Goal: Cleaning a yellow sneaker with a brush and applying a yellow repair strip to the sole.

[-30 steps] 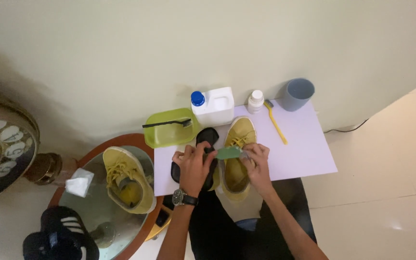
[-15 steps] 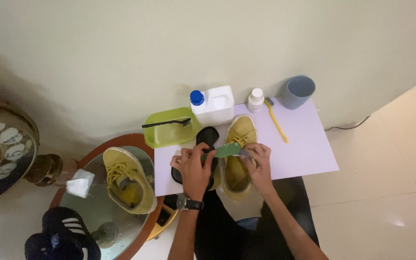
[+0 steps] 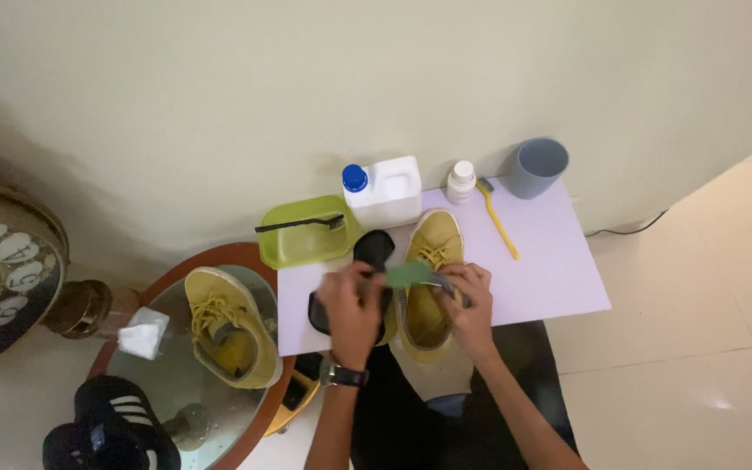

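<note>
Both hands, left hand (image 3: 352, 305) and right hand (image 3: 467, 300), pinch a green cloth (image 3: 411, 274) in their fingers above a yellow shoe (image 3: 428, 278) on the worktop (image 3: 550, 270). A black insole (image 3: 372, 252) lies beside the shoe; behind stand a white jug (image 3: 385, 191), small bottle (image 3: 460, 182), grey cup (image 3: 537, 167) and yellow brush (image 3: 500, 222). The green tray (image 3: 306, 239) holds a black brush (image 3: 302, 224).

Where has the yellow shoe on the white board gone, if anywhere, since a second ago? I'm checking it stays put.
No. The yellow shoe lies just below the white jug, as before.

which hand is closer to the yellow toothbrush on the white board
Right. The right hand lies just down-left of the yellow toothbrush, over the yellow shoe; the left hand sits farther left, beyond the shoe.
</note>
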